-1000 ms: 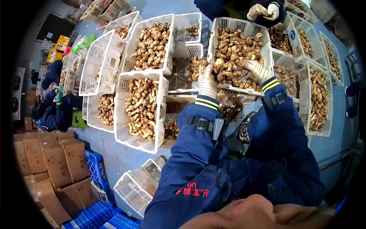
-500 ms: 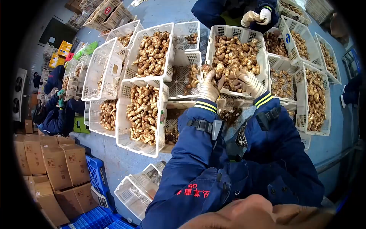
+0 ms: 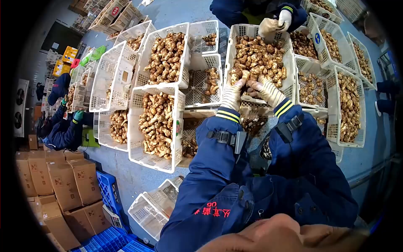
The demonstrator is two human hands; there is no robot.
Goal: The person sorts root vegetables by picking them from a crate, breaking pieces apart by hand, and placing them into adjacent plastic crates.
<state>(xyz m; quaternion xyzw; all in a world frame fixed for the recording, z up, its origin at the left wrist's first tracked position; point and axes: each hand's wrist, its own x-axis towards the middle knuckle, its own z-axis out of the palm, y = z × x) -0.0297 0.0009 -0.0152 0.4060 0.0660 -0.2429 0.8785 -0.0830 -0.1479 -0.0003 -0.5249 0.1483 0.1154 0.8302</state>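
Both my hands wear striped, whitish gloves. My left hand (image 3: 232, 95) is at the near left edge of a white crate (image 3: 289, 52) full of brown mushrooms (image 3: 260, 56). Its fingers are bent toward the mushrooms; what they hold, if anything, is too small to make out. Close beside it, my right hand (image 3: 268, 90) has its fingers curled at the near edge of the same crate, over a few darker mushrooms. Whether it grips one is hidden. To the left stands a crate (image 3: 216, 63) with fewer mushrooms along its right side.
More mushroom crates (image 3: 178, 122) stand left and right. Across from me, a co-worker's gloved hands (image 3: 277, 24) are over the far edge of the central crate. Other people are at the left and far right. Cardboard boxes (image 3: 67, 180) and an emptier crate (image 3: 147, 212) lie at lower left.
My two hands have come closer together at the crate's near edge. The mushroom at my left fingertips no longer shows there. The co-worker's hands have moved lower, over the crate.
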